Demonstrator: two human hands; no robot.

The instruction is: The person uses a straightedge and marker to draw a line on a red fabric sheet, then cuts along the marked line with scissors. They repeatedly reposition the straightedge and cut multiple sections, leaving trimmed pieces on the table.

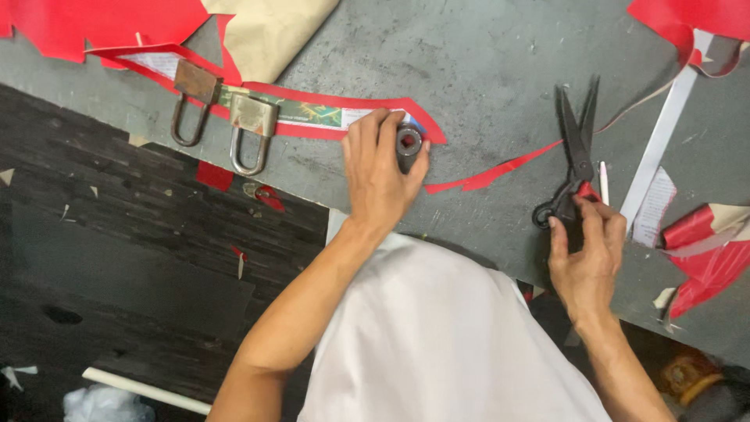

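Our grey worktable

Left of the black scissors we see two padlocks, a red strip and a metal ring.

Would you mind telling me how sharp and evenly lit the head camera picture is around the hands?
In the head view, the light is soft and even on the grey table, with no glare; the left hand on the metal ring and the right hand at the scissors are fairly sharp; the floor at lower left is dark, its detail hard to read.
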